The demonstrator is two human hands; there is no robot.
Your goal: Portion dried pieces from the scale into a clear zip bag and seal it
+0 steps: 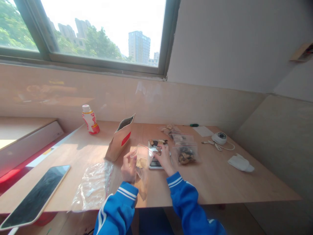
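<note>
Clear zip bag (141,159), few tan pieces inside, left hand (128,166) clamped on rim, mid-table. Wooden table (220,182) under all. Two filled zip bags (185,154) at 1 o'clock. Digital scale (153,164) at 12 o'clock, dark and tan pieces (158,142) left on it; right hand (164,160) over them, grip unclear. Readout hidden.

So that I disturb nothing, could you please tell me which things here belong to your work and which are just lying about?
In use: left hand holding a clear zip bag; right hand at the food pieces on a kitchen scale; two filled zip bags; probably the kraft pouch.

Lying about: phone, drink bottle, white corded device, white cloth.
</note>
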